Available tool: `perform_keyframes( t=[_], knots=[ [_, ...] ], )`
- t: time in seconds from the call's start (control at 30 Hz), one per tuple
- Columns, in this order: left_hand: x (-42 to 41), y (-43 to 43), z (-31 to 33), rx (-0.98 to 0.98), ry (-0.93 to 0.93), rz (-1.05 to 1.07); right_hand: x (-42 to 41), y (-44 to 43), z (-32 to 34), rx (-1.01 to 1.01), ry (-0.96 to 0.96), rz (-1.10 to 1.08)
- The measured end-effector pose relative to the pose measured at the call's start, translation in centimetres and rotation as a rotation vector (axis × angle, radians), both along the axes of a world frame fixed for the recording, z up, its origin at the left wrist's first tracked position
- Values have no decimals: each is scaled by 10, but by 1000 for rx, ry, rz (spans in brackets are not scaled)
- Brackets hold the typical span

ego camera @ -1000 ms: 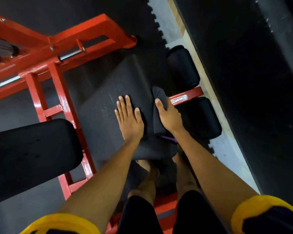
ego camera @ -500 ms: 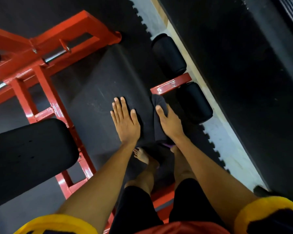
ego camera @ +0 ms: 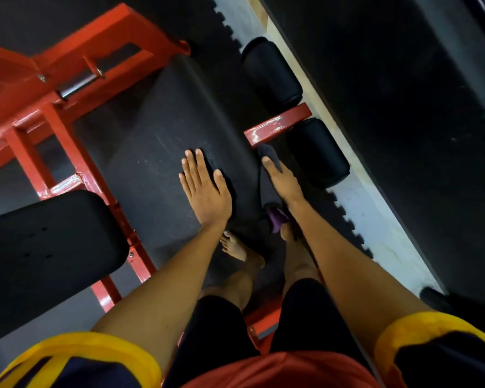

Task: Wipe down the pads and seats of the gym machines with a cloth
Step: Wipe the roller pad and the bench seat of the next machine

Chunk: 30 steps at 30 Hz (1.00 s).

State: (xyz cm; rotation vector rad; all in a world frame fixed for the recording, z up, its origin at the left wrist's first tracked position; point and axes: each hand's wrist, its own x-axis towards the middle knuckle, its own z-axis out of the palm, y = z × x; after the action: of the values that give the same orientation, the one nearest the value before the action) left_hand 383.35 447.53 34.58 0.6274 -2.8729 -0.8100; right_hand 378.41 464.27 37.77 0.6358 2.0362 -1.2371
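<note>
A black slanted bench pad (ego camera: 163, 130) on a red frame lies below me. My left hand (ego camera: 205, 189) rests flat on its near end, fingers spread, holding nothing. My right hand (ego camera: 282, 180) presses a dark cloth (ego camera: 268, 189) with a purple patch against the pad's right edge, fingers stretched along it. Two black roller pads (ego camera: 272, 71) (ego camera: 318, 152) sit on a red bar (ego camera: 277, 126) just right of the cloth.
A second black pad (ego camera: 45, 253) lies at the left on the red frame (ego camera: 76, 77). My bare feet (ego camera: 238, 247) stand under the bench end. A pale floor strip (ego camera: 375, 219) runs diagonally at the right, with black matting beyond it.
My right hand has slid the cloth from the pad's top over to its right edge, toward the near end. My left hand has stayed flat on the pad.
</note>
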Motion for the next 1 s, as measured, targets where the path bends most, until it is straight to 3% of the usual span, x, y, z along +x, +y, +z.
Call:
perform_keyframes(
  t=[0.1, 0.2, 0.27, 0.57, 0.7, 0.8, 1.0],
  knots=[
    [0, -1, -1, -6, 2, 5, 39, -10, 13, 126, 237, 57],
    [-2, -2, -2, 18, -11, -16, 80, -23, 20, 384, 642, 383],
    [-2, -7, -1, 24, -18, -52, 85, -22, 10, 477, 745, 551],
    [14, -44, -10, 106, 56, -151, -13, -89, 13, 726, 863, 847],
    [27, -44, -15, 93, 47, -16, 40, -49, 23, 557, 1041, 1132],
    [31, -47, -16, 113, 35, 61, 40, -7, 21, 494, 1064, 1306],
    [38, -45, -20, 108, 60, 134, -14, -81, 23, 658, 865, 1055]
  ],
)
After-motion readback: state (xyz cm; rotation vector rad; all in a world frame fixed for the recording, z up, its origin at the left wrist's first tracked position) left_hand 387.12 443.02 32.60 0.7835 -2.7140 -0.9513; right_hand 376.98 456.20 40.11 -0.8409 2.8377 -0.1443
